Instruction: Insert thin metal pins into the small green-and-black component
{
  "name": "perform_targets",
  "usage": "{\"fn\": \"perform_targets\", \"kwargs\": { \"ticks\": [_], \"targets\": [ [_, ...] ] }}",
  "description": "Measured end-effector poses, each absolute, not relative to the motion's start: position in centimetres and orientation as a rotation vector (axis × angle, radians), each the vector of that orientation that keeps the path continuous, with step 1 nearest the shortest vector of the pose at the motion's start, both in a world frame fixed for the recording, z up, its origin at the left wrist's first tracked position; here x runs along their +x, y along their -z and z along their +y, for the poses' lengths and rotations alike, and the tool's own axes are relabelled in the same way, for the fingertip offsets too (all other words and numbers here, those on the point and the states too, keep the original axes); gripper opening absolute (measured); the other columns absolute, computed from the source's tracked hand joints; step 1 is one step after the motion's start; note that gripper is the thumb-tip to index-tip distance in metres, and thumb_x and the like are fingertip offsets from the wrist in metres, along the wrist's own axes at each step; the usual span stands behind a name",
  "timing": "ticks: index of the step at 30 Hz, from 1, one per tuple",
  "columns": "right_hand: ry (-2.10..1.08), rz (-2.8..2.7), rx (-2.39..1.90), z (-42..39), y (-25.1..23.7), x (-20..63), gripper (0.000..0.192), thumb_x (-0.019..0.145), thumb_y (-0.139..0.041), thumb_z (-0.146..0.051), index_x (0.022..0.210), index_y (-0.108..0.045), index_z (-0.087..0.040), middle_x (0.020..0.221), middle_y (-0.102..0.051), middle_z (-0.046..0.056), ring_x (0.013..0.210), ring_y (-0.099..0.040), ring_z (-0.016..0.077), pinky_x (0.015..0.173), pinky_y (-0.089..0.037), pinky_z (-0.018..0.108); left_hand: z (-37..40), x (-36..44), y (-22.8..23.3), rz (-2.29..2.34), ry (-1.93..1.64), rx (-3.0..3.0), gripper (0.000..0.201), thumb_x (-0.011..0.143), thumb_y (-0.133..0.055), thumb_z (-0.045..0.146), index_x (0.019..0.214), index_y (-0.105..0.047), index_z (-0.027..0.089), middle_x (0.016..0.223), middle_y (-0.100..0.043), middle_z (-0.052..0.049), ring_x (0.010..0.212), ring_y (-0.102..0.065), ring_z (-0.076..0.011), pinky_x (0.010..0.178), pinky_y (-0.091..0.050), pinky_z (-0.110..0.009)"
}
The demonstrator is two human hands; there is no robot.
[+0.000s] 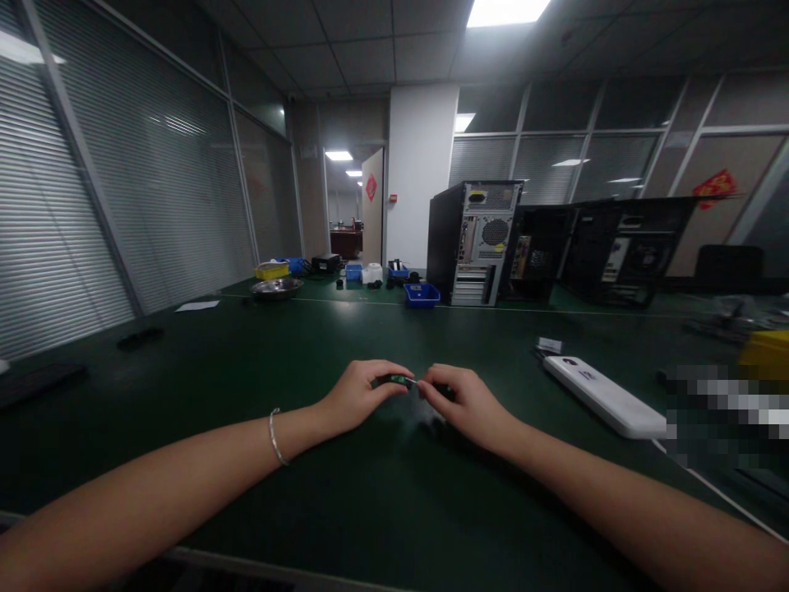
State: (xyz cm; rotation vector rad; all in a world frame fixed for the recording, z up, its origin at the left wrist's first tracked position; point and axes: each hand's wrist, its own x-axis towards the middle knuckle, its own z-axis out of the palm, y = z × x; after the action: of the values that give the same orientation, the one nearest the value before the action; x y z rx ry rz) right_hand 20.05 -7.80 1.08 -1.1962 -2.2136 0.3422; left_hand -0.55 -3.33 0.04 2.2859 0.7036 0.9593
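Above the dark green tabletop [345, 510], my left hand [361, 399] pinches a small dark part with a green piece like a circuit board [398, 379] between thumb and fingers. Facing it, my right hand [465, 404] is closed, its thumb and index finger pressed together near the part's right end. A thin, light, metallic bit [413, 381] spans the small gap between the two hands. What my right fingers grip is mostly hidden and too small to name.
A white phone-like device [601, 396] with a cable lies to the right. At the back stand computer towers [486, 242], a blue tray [422, 296], a metal bowl [276, 288] and a yellow bin [271, 270]. Dark flat objects [43, 385] lie at far left.
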Motion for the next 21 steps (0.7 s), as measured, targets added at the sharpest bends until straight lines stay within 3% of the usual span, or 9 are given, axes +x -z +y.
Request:
{"fn": "perform_targets", "kwargs": {
  "ticks": [8,21],
  "targets": [
    [-0.488,-2.178,-1.162,-7.95,-1.21,19.92,0.022,0.093,-0.046,-0.028,0.085,-0.064,-0.018,0.078,-0.061,0.002,0.073,-0.056,0.0161,0.061,-0.043,0.024,-3.61,-0.60,-0.40,0.696,-0.921,2.183,0.022,0.083,-0.060,0.024,0.102,-0.069,0.020,0.104,-0.070,-0.006,0.099,-0.061,-0.0233,0.089,-0.044,-0.034],
    [-0.372,-2.260,-1.167,-7.80,-0.97,20.07,0.022,0.093,-0.046,-0.028,0.084,-0.064,-0.019,0.078,-0.060,0.001,0.070,-0.054,0.0149,0.061,-0.041,0.024,-3.44,-0.60,-0.18,0.713,-0.926,2.229,0.023,0.083,-0.060,0.025,0.104,-0.069,0.019,0.105,-0.069,-0.007,0.098,-0.061,-0.0227,0.085,-0.045,-0.032]
  ]
}}
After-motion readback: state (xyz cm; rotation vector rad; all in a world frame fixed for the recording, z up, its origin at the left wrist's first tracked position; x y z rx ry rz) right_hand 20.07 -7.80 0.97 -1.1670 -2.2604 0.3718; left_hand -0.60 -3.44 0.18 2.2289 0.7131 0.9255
